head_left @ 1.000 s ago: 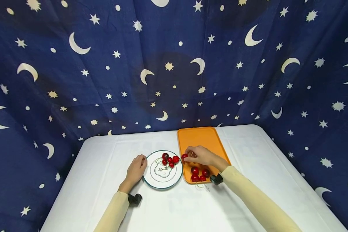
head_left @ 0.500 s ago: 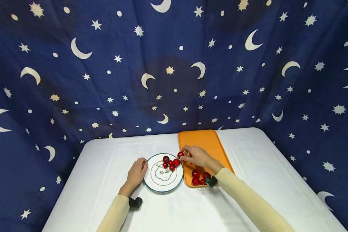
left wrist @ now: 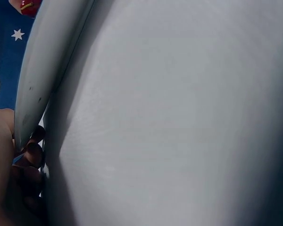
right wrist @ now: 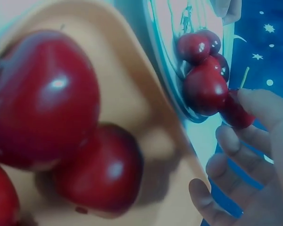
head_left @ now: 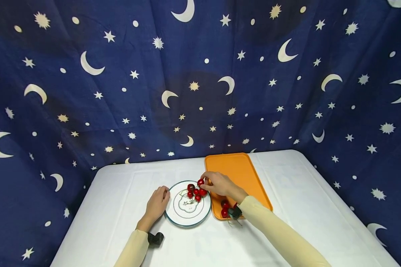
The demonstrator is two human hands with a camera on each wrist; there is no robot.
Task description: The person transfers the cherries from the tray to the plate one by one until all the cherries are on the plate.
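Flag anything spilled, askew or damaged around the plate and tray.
Nothing stands out. The cherries sit inside the plate or the orange tray. The right hand pinches one cherry over the plate's rim; the left hand holds the plate's edge.

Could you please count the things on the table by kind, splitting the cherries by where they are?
plate cherries: 5
held cherry, pinched by the right hand: 1
tray cherries: 3 in view in the right wrist view; the wrist may hide more
plate: 1
orange tray: 1
Total: 9 cherries in view, 11 things
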